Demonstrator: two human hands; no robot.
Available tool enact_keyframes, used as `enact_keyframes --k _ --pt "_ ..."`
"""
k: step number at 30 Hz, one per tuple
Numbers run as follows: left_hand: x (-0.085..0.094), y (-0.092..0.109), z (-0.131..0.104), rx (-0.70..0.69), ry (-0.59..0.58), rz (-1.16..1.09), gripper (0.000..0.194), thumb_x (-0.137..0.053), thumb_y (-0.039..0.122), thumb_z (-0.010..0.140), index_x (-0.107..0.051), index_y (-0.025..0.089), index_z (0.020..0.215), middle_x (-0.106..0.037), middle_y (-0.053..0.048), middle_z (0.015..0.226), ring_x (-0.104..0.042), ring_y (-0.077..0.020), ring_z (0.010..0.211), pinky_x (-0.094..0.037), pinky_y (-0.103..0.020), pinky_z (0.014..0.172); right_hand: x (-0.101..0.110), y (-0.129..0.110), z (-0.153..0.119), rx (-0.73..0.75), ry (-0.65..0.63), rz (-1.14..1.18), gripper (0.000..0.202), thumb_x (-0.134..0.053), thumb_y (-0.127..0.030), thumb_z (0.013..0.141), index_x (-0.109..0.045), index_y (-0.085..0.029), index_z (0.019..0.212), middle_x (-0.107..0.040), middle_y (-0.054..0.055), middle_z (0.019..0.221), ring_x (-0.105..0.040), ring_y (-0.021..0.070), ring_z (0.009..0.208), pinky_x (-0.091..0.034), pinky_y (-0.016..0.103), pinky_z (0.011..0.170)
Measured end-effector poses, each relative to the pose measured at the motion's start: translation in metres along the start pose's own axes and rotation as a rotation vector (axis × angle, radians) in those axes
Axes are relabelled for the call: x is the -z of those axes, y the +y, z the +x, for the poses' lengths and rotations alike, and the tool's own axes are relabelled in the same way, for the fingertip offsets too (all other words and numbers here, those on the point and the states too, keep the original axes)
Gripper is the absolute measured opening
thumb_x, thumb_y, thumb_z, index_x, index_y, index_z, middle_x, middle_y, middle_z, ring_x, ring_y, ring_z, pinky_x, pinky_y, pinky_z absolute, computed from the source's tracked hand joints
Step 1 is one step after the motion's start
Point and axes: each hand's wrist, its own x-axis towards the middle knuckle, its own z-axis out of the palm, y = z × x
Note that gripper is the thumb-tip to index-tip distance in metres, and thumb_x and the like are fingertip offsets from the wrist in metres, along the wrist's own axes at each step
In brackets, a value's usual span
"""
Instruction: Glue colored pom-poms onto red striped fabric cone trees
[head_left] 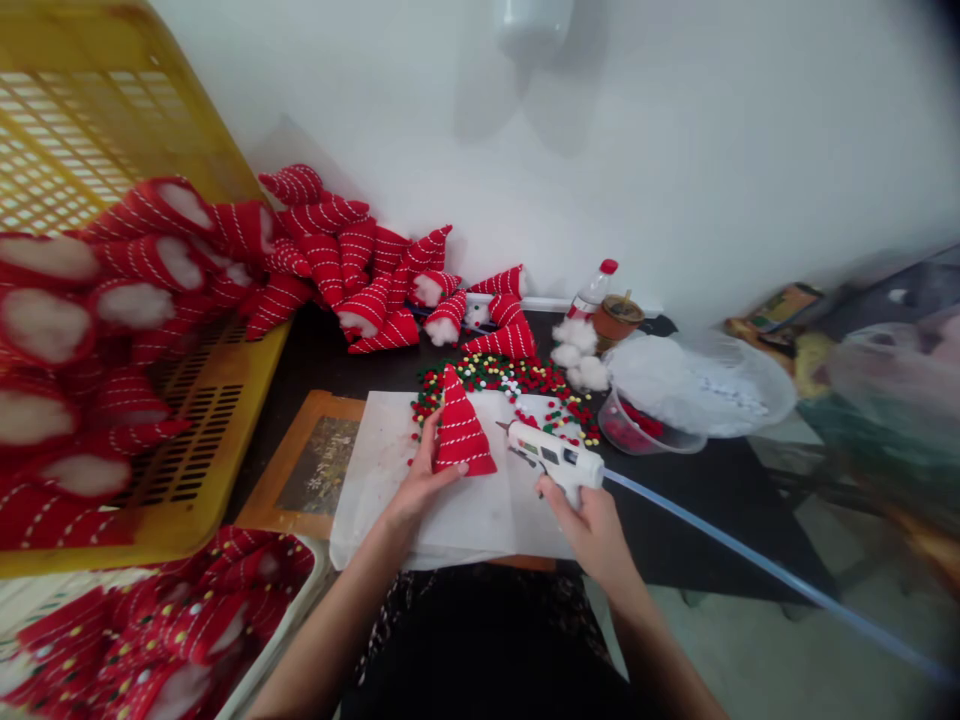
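My left hand (pixel 426 472) holds a red cone (pixel 461 430) with white dashed stripes, its tip pointing up, over a white sheet (pixel 457 515). To the right, my right hand (pixel 589 520) grips a white glue gun (pixel 555 455), whose nozzle points left toward the cone without touching it. A long translucent glue stick (pixel 720 530) runs out of the gun's back to the lower right. Behind the sheet lie many small red, green, yellow and white pompoms (pixel 544 378).
A yellow crate (pixel 255 410) full of stuffed red cones stands at left, above a bin (pixel 319 560) of decorated ones. More cones (pixel 322 265) pile by the wall. Cotton balls (pixel 577 350), a bottle (pixel 592 290), a brown cup (pixel 619 312) and plastic tubs (pixel 675 442) stand at right.
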Motion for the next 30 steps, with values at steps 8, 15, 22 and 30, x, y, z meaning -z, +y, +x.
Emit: enact_keyframes --k 8,15,22,30 --pt "0.006 -0.012 0.012 -0.090 -0.027 0.270 0.103 -0.083 0.040 0.075 -0.023 0.030 0.159 -0.046 -0.014 0.157 -0.057 -0.0341 0.135 -0.050 -0.048 0.110 -0.005 -0.014 -0.005 0.096 -0.011 0.052 0.035 -0.056 -0.044 0.100 -0.074 -0.017 0.112 -0.078 0.015 0.108 -0.073 0.0323 0.108 -0.055 0.043 0.100" --pt "0.007 -0.019 0.014 -0.251 -0.012 0.511 0.098 -0.078 0.038 0.078 -0.022 0.024 0.157 -0.045 -0.018 0.155 -0.053 -0.0341 0.139 -0.045 -0.051 0.115 -0.013 -0.032 -0.005 0.167 -0.143 0.025 0.035 -0.050 -0.038 0.103 -0.073 -0.018 0.121 -0.078 0.014 0.111 -0.073 0.0311 0.108 -0.058 0.041 0.095" --pt "0.006 -0.019 0.014 -0.280 0.007 0.557 0.097 -0.077 0.034 0.077 -0.023 0.022 0.156 -0.045 -0.019 0.154 -0.055 -0.0339 0.136 -0.048 -0.050 0.111 -0.014 -0.033 -0.004 0.166 -0.149 -0.037 0.041 -0.048 -0.041 0.103 -0.072 -0.016 0.125 -0.078 0.017 0.107 -0.073 0.0342 0.109 -0.059 0.046 0.096" --pt "0.004 -0.019 0.015 -0.300 0.011 0.567 0.095 -0.076 0.034 0.077 -0.024 0.021 0.156 -0.045 -0.019 0.154 -0.055 -0.0334 0.135 -0.048 -0.049 0.111 -0.013 -0.030 -0.006 0.176 -0.145 -0.080 0.042 -0.048 -0.042 0.103 -0.072 -0.016 0.125 -0.078 0.017 0.109 -0.073 0.0338 0.109 -0.059 0.045 0.096"
